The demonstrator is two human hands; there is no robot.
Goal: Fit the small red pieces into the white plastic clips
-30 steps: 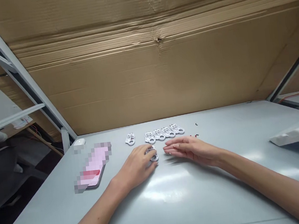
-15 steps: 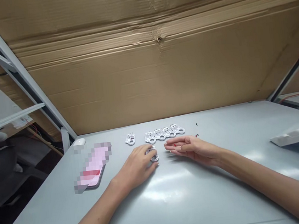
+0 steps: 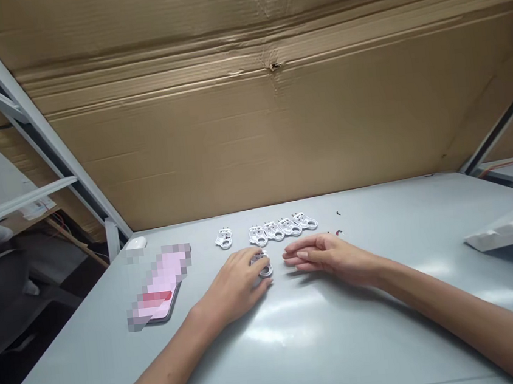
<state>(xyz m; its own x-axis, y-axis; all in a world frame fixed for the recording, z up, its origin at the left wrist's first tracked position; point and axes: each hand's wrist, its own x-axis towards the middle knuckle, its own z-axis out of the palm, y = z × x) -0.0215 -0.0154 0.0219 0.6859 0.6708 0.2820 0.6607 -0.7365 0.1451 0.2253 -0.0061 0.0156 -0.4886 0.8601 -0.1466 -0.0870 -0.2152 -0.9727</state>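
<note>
My left hand (image 3: 233,280) lies over a white plastic plug housing (image 3: 266,270) with a round hole, its thumb and fingers around the piece on the table. To the right, my right hand (image 3: 325,258) hovers just above the tabletop with fingers curled and the thumb laid against them. What its fingers hold is hidden now. Beyond the hands, several similar white plug housings with prongs (image 3: 274,231) sit in a slanting row. One more plug housing (image 3: 224,238) lies apart on the left.
A phone with a pink, blurred screen (image 3: 160,284) lies at left, near a small white case (image 3: 136,244). Tiny dark and red bits (image 3: 338,233) lie behind my right hand. Cardboard (image 3: 251,143) backs the grey table (image 3: 292,359). A white object (image 3: 511,223) stands at right.
My right hand has turned slightly and its fingers have curled in. The small red piece seen between them is now out of sight. My left hand stays on the plug housing.
</note>
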